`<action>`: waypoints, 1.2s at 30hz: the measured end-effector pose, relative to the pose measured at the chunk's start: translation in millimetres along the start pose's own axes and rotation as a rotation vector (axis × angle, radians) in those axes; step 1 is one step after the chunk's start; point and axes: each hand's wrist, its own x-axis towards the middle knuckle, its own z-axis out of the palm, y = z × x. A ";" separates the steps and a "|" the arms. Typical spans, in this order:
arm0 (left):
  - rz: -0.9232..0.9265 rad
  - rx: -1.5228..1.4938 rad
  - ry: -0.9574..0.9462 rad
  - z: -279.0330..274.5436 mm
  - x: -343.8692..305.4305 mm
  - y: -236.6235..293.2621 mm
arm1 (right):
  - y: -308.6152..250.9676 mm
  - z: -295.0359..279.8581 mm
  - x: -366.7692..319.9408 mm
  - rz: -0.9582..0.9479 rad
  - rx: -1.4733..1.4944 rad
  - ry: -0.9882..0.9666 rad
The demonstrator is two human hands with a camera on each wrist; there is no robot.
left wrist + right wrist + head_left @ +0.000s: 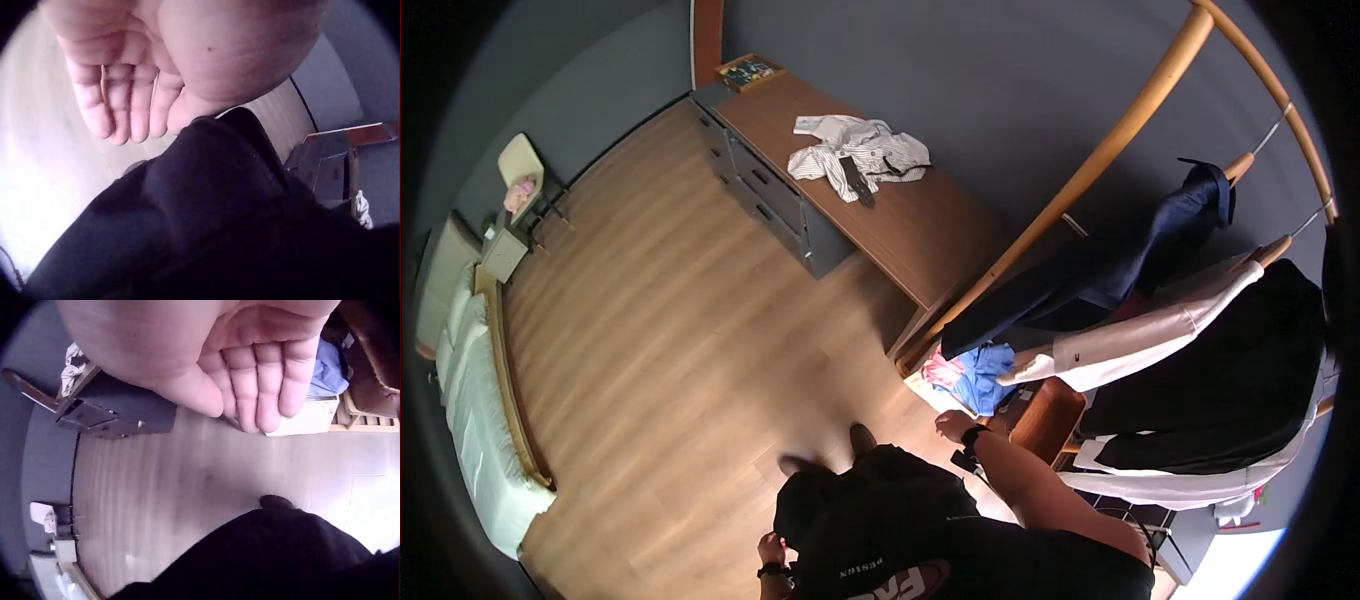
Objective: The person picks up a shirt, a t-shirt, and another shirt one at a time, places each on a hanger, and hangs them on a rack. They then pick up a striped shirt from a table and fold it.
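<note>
My left hand (772, 550) hangs low beside the dark clothing on my body, holding nothing. In the left wrist view its palm (125, 37) shows, with loosely bent fingers (134, 106). Held out in front on the other side, my right hand (952, 427) is likewise bare, its fingers (259, 387) slightly bent in the right wrist view. Nearest to it is a white box (306, 422) with blue cloth (985, 375) and pink cloth (943, 370) in it. Close by the right wrist lies a brown box-shaped thing (1048, 420).
A wooden rack (1090, 190) carries dark blue trousers (1120, 260), a pale pink top (1150, 340) and black clothing (1230, 370). On the brown-topped desk (940, 250) lies a crumpled striped shirt (880, 150) near a tray (750, 72). A bed (485, 450) and chair (522, 165) stand left.
</note>
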 end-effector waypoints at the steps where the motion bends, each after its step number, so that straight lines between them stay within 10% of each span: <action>1: 0.391 0.607 -0.027 -6.4 10.2 -7.9 | -2.4 0.1 -2.9 0.131 0.119 -0.020; 8: 0.348 0.716 -0.213 -57.7 148.8 -39.0 | 0.1 49.9 8.4 0.101 -0.407 -0.270; 12: -0.349 -0.877 -0.380 -153.5 211.4 19.2 | -66.6 57.8 33.9 0.182 0.039 -0.115; 15: -0.308 -0.468 -0.178 -203.1 257.5 73.4 | -130.5 42.7 50.8 0.014 0.277 0.120; 23: -0.295 -0.634 -0.300 -223.1 340.2 127.3 | -216.9 -64.6 128.1 0.215 0.413 0.383; 25: -0.276 -0.507 -0.262 -207.3 333.4 145.6 | -163.2 -53.9 204.3 -0.054 0.260 0.579; 28: -0.277 -0.367 -0.271 -190.1 318.3 173.7 | -209.1 -143.9 253.2 0.171 0.537 0.548; 31: 0.157 0.235 -0.332 -195.2 301.6 236.1 | -254.1 -224.5 298.5 0.088 0.432 0.702; 36: -0.070 0.040 -0.222 -180.5 303.5 308.8 | -312.8 -327.1 370.7 -0.077 0.232 0.722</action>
